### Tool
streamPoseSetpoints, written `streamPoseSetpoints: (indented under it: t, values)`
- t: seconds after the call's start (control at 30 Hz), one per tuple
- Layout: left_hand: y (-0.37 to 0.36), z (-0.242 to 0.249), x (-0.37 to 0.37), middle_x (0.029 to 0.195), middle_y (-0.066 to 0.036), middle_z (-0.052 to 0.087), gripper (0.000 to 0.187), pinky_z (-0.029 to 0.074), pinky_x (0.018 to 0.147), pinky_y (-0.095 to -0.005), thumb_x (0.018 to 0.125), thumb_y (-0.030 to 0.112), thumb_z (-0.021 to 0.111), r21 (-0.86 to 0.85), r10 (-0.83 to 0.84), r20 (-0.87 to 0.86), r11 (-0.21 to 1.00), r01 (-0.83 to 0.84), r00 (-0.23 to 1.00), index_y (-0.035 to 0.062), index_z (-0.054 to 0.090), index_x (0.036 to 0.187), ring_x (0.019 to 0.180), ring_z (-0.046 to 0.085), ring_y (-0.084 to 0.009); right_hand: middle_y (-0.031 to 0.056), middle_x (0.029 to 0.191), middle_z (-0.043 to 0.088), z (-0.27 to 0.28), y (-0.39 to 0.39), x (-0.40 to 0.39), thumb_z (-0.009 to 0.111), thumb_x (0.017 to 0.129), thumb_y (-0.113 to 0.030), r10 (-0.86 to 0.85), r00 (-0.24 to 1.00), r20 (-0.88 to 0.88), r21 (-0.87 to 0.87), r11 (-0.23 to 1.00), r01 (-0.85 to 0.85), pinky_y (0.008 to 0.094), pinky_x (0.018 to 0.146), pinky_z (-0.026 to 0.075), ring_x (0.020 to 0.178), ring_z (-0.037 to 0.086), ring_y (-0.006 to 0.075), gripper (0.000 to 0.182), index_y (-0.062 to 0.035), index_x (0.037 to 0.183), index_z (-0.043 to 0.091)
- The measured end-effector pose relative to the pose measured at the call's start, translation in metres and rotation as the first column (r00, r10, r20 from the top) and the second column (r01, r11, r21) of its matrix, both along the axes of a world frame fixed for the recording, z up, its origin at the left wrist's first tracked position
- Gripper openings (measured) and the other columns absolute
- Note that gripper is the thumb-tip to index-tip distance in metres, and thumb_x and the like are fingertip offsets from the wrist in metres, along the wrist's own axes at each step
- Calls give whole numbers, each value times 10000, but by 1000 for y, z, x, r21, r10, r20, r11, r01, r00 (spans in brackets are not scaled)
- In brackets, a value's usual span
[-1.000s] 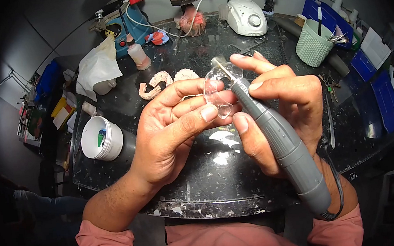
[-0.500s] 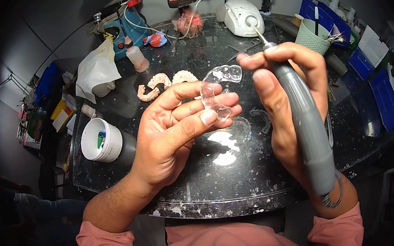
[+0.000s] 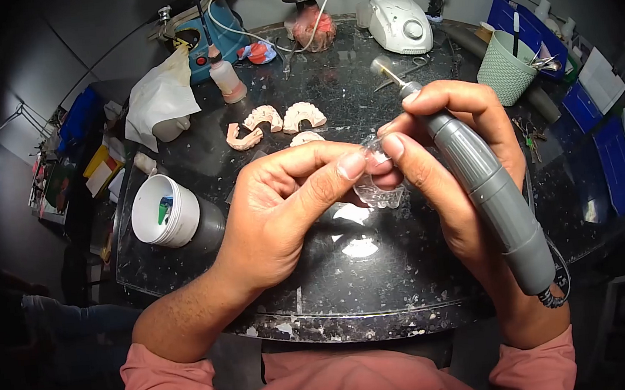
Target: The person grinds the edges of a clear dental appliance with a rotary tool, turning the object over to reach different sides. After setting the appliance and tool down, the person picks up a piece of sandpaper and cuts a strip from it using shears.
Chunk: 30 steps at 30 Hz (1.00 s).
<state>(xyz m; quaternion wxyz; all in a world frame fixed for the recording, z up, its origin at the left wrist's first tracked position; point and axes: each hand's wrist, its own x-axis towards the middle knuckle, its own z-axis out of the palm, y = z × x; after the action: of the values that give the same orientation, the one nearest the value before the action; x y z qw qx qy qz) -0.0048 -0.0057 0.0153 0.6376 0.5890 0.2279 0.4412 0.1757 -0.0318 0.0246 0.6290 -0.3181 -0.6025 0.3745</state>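
Observation:
A clear dental aligner (image 3: 381,196) is held above the table's middle, its curved end pointing down towards me. My left hand (image 3: 276,205) pinches one side of it between thumb and fingers. Across my right hand (image 3: 448,176) lies a grey rotary handpiece (image 3: 494,194), its thin bur pointing up and away, apart from the aligner. The thumb and a fingertip of that same hand also meet at the aligner's other side. Part of the aligner is hidden behind my fingers.
Several plaster dental models (image 3: 302,116) stand beyond my left hand. A white tub (image 3: 173,218) is at left, near a pink-filled bottle (image 3: 228,82). Farther back are a white control unit (image 3: 400,27), scissors (image 3: 416,65) and a green basket (image 3: 506,70). Keys (image 3: 533,142) lie at right.
The aligner has been turned over and lowered, its curve now towards me. My right thumb and fingertip have come to it, while the handpiece has shifted slightly right and down.

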Motion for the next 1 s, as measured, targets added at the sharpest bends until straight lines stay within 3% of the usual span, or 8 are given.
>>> streamPoseSetpoints:
  t: [0.27,0.33,0.4,0.43,0.47,0.57,0.77,1.0]
  values:
    - [-1,2,-2,1099,-159,662,268,524,870,-308,967,123,540,-115,-107,105,986,119,989,-51,615,1157,1057,634,-207,98,962,606,-1,2,1,648,858,-6,-162,983,87,116,982,152,257,751,511,855,598,127,330,-30,1167,535]
    - [-4,9,-1,1113,-173,645,314,534,901,-396,931,128,541,-195,-54,97,978,72,994,-88,580,1155,1055,632,-253,101,972,600,3,2,6,641,858,-39,-256,954,154,167,959,230,278,786,506,881,591,141,319,-24,1166,559]
    - [-3,9,-1,1131,-177,641,314,531,903,-365,951,131,532,-214,-39,125,975,66,991,-80,573,1180,1077,627,-245,111,990,590,11,0,14,602,845,-130,-458,789,409,502,835,225,330,870,476,936,571,185,307,-15,1130,615]
    - [-2,9,-2,1149,-180,637,314,527,905,-335,972,134,523,-233,-22,152,971,58,988,-72,566,1205,1099,621,-236,125,1023,588,11,-6,12,557,837,-194,-415,805,424,423,877,230,367,931,448,994,556,224,317,-11,1078,651]
    - [-2,9,-3,1149,-180,637,314,527,905,-335,972,134,523,-232,-20,153,971,56,988,-72,566,1205,1099,621,-236,130,1047,586,10,1,18,594,821,-139,-440,761,477,568,815,114,412,983,439,1022,575,243,321,-2,1112,601]
    - [-1,8,-4,1150,-177,635,320,527,905,-333,969,136,527,-239,-8,189,970,54,982,-69,561,1212,1075,629,-227,133,1010,587,-11,16,13,638,732,21,-274,905,325,625,780,11,544,1046,382,1085,606,356,409,5,1112,486]
    - [-2,4,-1,1098,-152,649,313,527,904,-328,964,132,534,-229,48,158,973,-10,986,-61,566,1208,1000,641,-196,159,977,567,-17,22,7,627,710,76,-178,936,305,629,775,-58,521,980,451,1075,599,417,374,28,1061,505]
    - [-2,4,0,1115,-167,647,308,525,905,-335,962,120,535,-171,74,165,984,-46,983,-59,571,1210,1028,636,-207,159,966,549,-15,21,7,628,738,67,-187,935,300,642,765,-53,538,963,470,998,621,375,357,39,1068,496]
